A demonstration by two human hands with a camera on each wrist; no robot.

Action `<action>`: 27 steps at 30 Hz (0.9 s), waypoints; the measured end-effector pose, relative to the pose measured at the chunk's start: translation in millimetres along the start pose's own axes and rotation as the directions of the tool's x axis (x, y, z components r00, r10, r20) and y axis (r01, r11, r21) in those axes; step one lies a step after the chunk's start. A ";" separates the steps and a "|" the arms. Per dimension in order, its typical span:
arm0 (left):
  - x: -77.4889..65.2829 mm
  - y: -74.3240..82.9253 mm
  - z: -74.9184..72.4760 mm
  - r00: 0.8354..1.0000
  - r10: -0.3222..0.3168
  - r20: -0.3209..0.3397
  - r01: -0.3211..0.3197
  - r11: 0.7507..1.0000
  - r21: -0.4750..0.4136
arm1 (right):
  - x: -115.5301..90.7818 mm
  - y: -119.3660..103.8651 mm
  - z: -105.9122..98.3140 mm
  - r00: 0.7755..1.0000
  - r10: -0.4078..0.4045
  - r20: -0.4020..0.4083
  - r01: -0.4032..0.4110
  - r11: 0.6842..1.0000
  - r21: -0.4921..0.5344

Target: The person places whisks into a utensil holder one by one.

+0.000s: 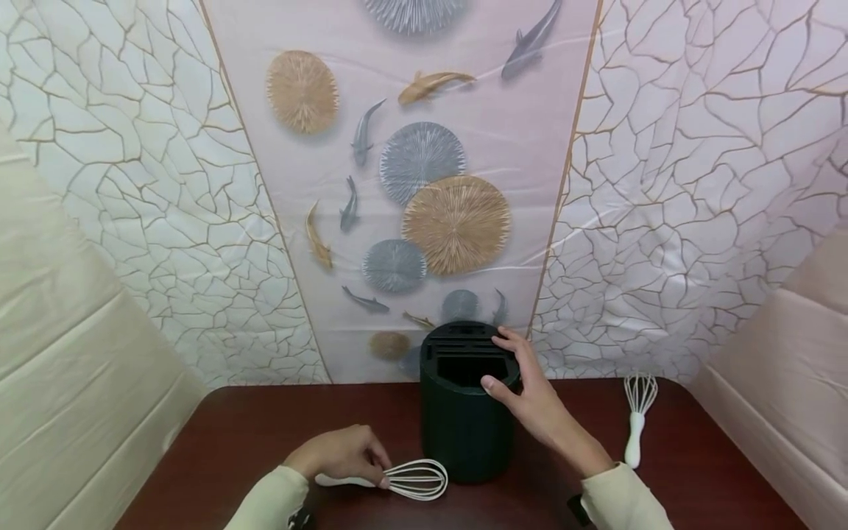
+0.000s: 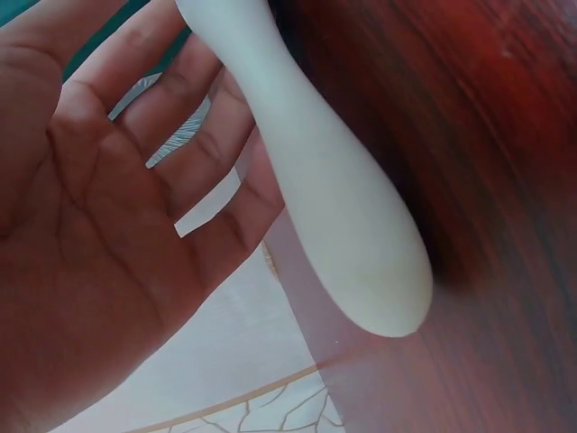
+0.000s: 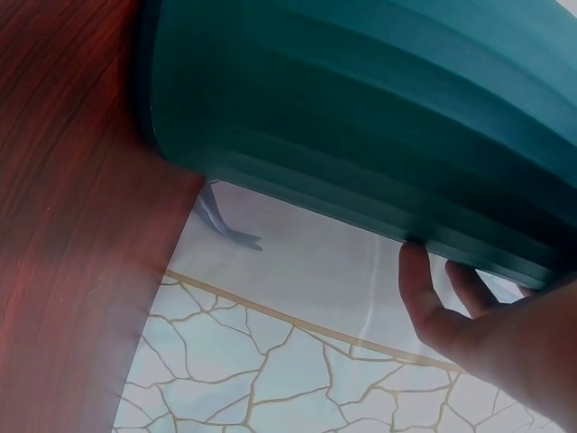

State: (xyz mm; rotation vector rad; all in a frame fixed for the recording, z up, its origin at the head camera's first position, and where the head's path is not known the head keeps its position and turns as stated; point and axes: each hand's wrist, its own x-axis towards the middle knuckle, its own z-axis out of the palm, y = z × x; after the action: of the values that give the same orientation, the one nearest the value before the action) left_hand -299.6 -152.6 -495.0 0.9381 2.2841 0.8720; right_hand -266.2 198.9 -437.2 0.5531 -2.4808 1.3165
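Note:
My left hand (image 1: pixel 350 450) pinches a white whisk (image 1: pixel 419 480) near where the wires meet the handle. The whisk lies low over the table, its wire loops pointing right toward the foot of a dark green utensil holder (image 1: pixel 465 434). In the left wrist view the smooth white handle (image 2: pixel 347 212) extends past my palm; the pinching fingertips are out of that frame. The holder stands upright, with slots and a larger opening in its top. My right hand (image 1: pixel 539 405) grips its right upper rim, thumb in front and fingers farther back. Curved fingers touch its side in the right wrist view.
A second white whisk (image 1: pixel 635 430) lies at the right end of the dark red-brown table (image 1: pixel 265 419), wires toward the back. A patterned cloth backdrop (image 1: pixel 424 184) hangs behind the table. Cream padded panels (image 1: pixel 73 353) flank both sides.

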 end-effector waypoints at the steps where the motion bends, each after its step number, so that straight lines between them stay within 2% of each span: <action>1: -1.7 -0.4 0.3 1.000 0.006 -0.008 -0.006 1.000 -0.001 | 0.1 -0.3 0.7 1.000 0.003 0.002 -0.003 1.000 0.002; 6: -6.5 -2.7 0.5 0.999 0.021 -0.039 -0.021 1.000 -0.007 | 1.2 0.2 1.3 1.000 0.019 0.003 -0.019 1.000 0.003; 9: -10.1 -6.5 0.6 1.000 0.027 -0.015 -0.027 0.999 -0.020 | 2.1 1.2 1.4 1.000 0.018 0.001 -0.018 1.000 -0.002; 13: -18.4 -9.9 0.0 0.999 -0.004 0.043 0.009 0.993 -0.116 | 5.2 -0.7 1.7 1.000 0.009 0.006 -0.009 1.000 0.002; 16: -25.0 -10.0 -0.3 0.998 -0.040 0.056 0.051 0.974 -0.220 | 8.1 -2.9 0.6 1.000 0.000 0.008 0.000 1.000 0.004; 21: -36.4 -12.8 5.6 0.995 -0.101 0.001 0.093 0.916 -0.389 | 9.4 -4.3 -0.4 1.000 -0.004 0.013 0.004 1.000 -0.001; 24: -41.0 -17.3 13.2 0.986 -0.154 -0.064 0.102 0.860 -0.500 | 7.8 -3.0 -0.1 1.000 -0.004 0.018 0.004 1.000 0.005; 27: -42.4 -22.2 24.6 0.977 -0.192 -0.096 0.098 0.797 -0.596 | 2.6 0.3 1.4 1.000 0.008 0.020 -0.008 1.000 0.007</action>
State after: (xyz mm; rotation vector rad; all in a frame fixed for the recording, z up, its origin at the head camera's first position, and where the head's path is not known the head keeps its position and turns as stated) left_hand -266.1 -187.8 -518.2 0.4168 1.9607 1.5059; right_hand -268.7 197.4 -437.2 0.5615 -2.4977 1.3295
